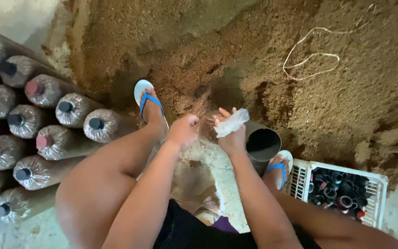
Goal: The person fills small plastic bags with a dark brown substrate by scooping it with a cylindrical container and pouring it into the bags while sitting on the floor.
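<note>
Right grip (232, 138) clenched on crumpled clear plastic bag (231, 122), just above dark pipe (262, 144). Left grip (183, 130) fisted beside it, contents unclear. Sawdust heap (263, 60) ahead, stacked filled bags (47, 133) left, white crate of rings (342, 186) right.

A pale concrete floor (208, 159) carries a brown sawdust heap (254, 55), stacked filled bags (47, 133) at left, a white crate (342, 186) of rings, and a string loop (312, 60) on the heap.
</note>
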